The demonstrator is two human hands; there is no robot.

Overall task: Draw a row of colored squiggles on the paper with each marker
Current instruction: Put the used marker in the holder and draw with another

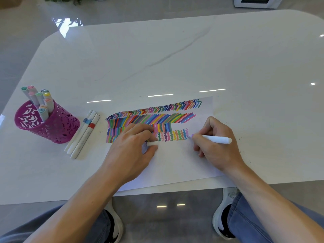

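Note:
A white sheet of paper (175, 162) lies near the table's front edge, covered at the top with rows of coloured strokes. The lowest row is coloured squiggles (173, 135). My right hand (215, 144) grips a white marker (216, 139) whose pale purple tip touches the paper just right of the last squiggle. My left hand (133, 148) rests on the paper over the left part of the rows and holds a white marker cap (152, 143) between thumb and fingers.
A magenta cut-out pen cup (52, 125) with several capped markers stands at the left. Three white markers (84, 134) lie beside it on the white marble table (157, 58). My knees and shoes show below the table edge.

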